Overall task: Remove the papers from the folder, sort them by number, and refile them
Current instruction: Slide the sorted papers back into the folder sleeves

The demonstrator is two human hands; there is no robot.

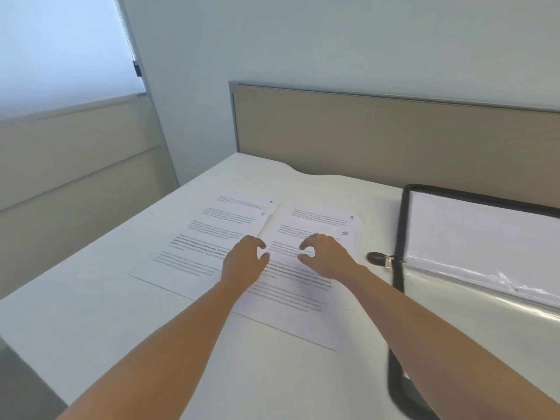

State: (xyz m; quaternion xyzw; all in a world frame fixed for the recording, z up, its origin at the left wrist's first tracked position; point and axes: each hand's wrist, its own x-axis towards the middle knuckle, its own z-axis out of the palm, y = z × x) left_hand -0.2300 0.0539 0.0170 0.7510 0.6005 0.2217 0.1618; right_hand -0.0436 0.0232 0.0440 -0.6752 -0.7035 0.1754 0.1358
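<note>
Two fanned stacks of printed papers lie on the white desk: a left stack (209, 237) and a right stack (303, 286), each sheet with a handwritten number at its top right corner. My left hand (244, 262) hovers at the seam between the stacks, its fingers loosely curled, thumb and forefinger apart. My right hand (325, 257) is over the right stack in the same curved shape, fingertips at the paper. Neither hand visibly grips a sheet. The clear zip folder (472, 237) with black edging lies open to the right.
A thin white pen-like stick (269, 221) lies between the two stacks. The folder's black zipper pull (377, 258) rests just right of the papers. A beige partition (378, 131) backs the desk. The desk's left edge (91, 247) drops off near the left stack.
</note>
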